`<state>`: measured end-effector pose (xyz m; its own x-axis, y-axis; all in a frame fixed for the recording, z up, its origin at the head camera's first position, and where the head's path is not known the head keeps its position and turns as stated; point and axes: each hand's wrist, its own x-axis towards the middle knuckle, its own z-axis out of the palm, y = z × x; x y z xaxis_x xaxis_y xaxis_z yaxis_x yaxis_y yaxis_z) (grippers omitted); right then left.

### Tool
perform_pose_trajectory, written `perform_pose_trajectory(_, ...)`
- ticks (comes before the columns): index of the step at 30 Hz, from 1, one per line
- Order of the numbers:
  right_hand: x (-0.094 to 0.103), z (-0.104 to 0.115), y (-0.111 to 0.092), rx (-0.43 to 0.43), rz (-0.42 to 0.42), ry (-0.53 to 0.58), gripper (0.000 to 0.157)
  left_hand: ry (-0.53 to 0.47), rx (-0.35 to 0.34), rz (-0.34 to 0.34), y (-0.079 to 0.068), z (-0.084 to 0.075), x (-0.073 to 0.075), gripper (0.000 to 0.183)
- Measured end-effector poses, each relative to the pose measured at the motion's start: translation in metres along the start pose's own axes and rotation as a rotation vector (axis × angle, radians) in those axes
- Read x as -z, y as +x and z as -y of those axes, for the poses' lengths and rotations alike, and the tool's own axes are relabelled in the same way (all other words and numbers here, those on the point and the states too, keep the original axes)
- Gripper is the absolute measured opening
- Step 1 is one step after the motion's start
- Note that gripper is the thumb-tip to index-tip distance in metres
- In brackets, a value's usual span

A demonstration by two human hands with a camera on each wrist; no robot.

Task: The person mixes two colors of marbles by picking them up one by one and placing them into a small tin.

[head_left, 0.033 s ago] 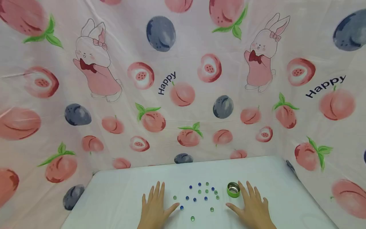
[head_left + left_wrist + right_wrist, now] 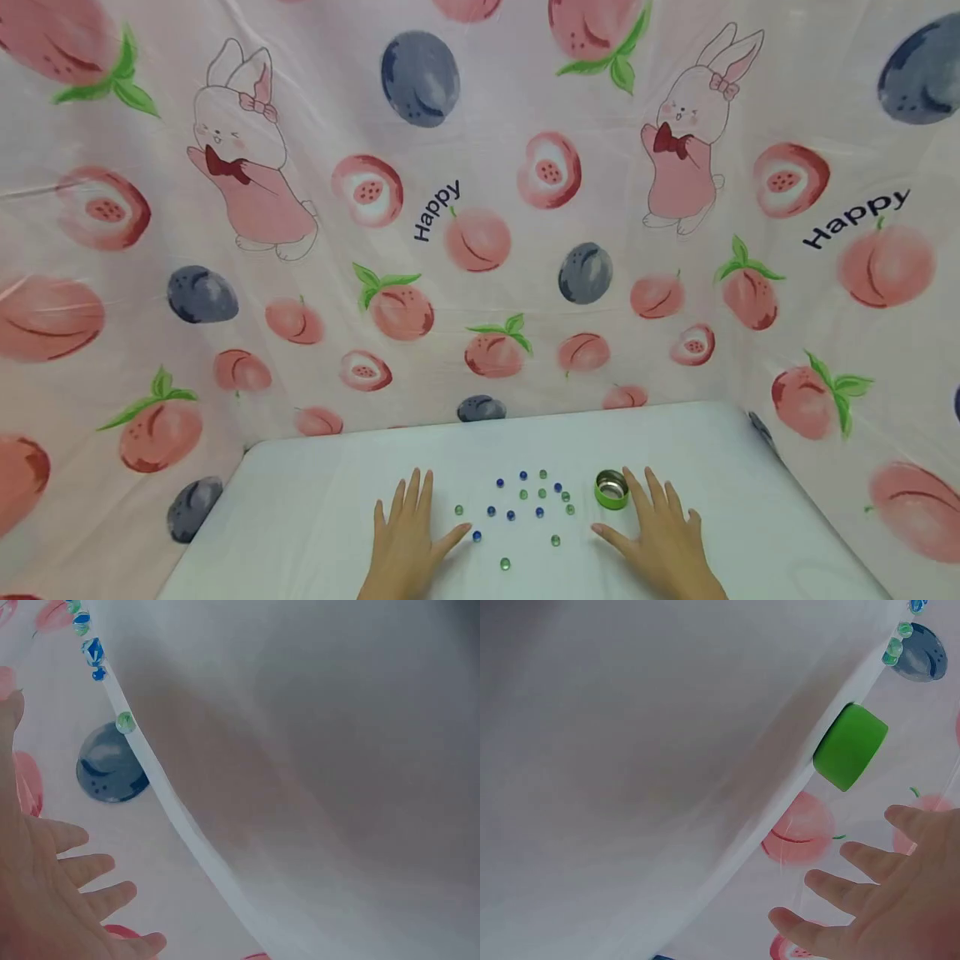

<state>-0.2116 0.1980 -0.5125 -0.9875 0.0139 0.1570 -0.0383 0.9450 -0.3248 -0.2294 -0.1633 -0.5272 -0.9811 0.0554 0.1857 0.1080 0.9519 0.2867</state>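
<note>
My left hand (image 2: 405,533) is spread with straight fingers over the white table, left of a scatter of glass marbles. Its thumb tip points at a blue marble (image 2: 477,537), close beside it; a green marble (image 2: 459,509) lies right of its fingers. On the other side, my right hand (image 2: 663,533) is spread the same way and holds nothing. Its index fingertip is right at the rim of a small round green tin (image 2: 612,503), which stands open side up with a shiny metal inside. In the right wrist view the tin (image 2: 851,748) shows beyond the fingertips.
Several blue and clear green marbles lie loose between the hands, among them a green marble (image 2: 506,564) nearest the front and a blue marble (image 2: 523,476) at the back. The white table (image 2: 322,492) meets a fruit-and-rabbit printed curtain (image 2: 480,333) behind and at both sides.
The whole scene sits slightly higher in the head view now. Hands, marbles and tin keep their places relative to one another.
</note>
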Motion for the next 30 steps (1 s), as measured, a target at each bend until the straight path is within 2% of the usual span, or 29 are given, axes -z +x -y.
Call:
perform_pose_trajectory(4,0.002,0.0,0.002,0.003,0.001,0.013,0.105,-0.008,-0.009,0.006,0.002,-0.001,0.003,0.105)
perform_pose_trajectory(7,0.003,-0.001,0.001,-0.002,0.014,0.019,0.106,-0.024,-0.001,0.042,0.002,-0.002,0.005,0.105)
perform_pose_trajectory(16,0.0,-0.009,0.001,0.008,0.048,0.041,0.104,-0.117,-0.04,0.099,-0.001,-0.004,0.0,0.096)
perform_pose_trajectory(23,-0.001,-0.019,0.008,0.045,0.05,0.163,0.1,-0.166,-0.075,0.076,0.001,-0.006,-0.005,0.088)
perform_pose_trajectory(30,-0.002,-0.028,0.014,0.068,0.06,0.324,0.097,-0.232,-0.018,0.113,0.009,-0.008,-0.006,0.078)
